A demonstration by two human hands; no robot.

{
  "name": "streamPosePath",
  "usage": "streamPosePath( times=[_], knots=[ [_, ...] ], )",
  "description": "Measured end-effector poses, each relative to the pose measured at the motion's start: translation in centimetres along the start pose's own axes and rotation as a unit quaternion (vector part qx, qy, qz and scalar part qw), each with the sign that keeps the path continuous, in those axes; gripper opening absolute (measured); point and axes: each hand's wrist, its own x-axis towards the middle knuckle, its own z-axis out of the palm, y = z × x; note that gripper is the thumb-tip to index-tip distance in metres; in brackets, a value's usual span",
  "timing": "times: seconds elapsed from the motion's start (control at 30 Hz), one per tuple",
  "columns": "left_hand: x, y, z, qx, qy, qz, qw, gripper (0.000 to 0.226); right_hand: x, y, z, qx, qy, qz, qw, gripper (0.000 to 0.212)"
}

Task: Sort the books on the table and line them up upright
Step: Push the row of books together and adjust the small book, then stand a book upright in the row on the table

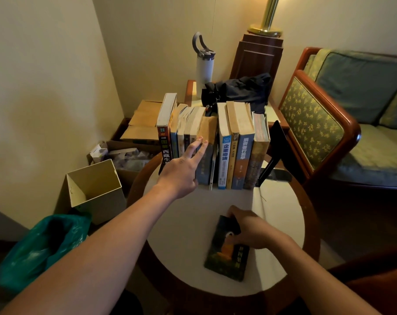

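one view only, head-worn, wide-angle: set above the near rim of the round tabletop [193, 235], facing forward and steeply down; close range, right hand [254, 230] on the flat book [227, 258] nearest the lens, left hand [181, 171] touching the row of books [224, 155] at mid-frame; armchair [311, 123] at right margin.

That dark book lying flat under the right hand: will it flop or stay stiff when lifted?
Probably bends a little: the dark book looks like a thin paperback. Likely light enough for the right hand alone. Lying flat on the table, it won't tip or roll.
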Motion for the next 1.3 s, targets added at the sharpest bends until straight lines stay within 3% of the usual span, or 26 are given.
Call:
streamPosePath(
  times=[0.13,0.3,0.57,0.67,0.8,0.9,1.03,1.17,1.3],
  knots=[
    [0.0,0.1,0.1,0.0,0.0,-0.001,1.0,0.108,-1.3,-0.9,-3.3,0.03,0.022,-0.048,0.998,0.036],
    [0.2,0.0,0.0,0.008,-0.002,-0.006,1.0,0.105,-2.1,-1.8,-5.7,-0.096,0.118,-0.104,0.983,0.029],
    [0.2,0.0,0.0,0.016,-0.007,-0.008,1.0,0.107,-2.5,-2.6,-5.5,-0.235,0.242,-0.178,0.924,0.025],
    [0.2,0.0,0.0,0.016,-0.008,-0.009,1.0,0.106,-2.7,-2.9,-5.5,-0.243,0.231,-0.178,0.925,0.027],
    [0.3,-0.2,0.0,0.016,-0.012,-0.009,1.0,0.106,-3.0,-3.3,-5.4,-0.179,0.19,-0.148,0.954,0.031],
    [0.3,-0.2,-0.1,0.016,-0.018,-0.003,1.0,0.109,-3.5,-3.4,-5.1,-0.029,0.171,-0.095,0.98,0.033],
    [0.1,-0.1,-0.3,0.017,-0.019,0.0,1.0,0.111,-4.1,-3.0,-4.3,0.165,0.197,-0.04,0.966,0.031],
    [0.0,0.1,-0.3,0.018,-0.017,-0.002,1.0,0.112,-4.4,-2.3,-3.1,0.18,0.262,-0.027,0.948,0.031],
    [0.0,0.1,-0.3,0.021,-0.016,-0.001,1.0,0.112,-3.9,-1.5,-1.2,0.147,0.293,0.004,0.945,0.051]
  ],
)
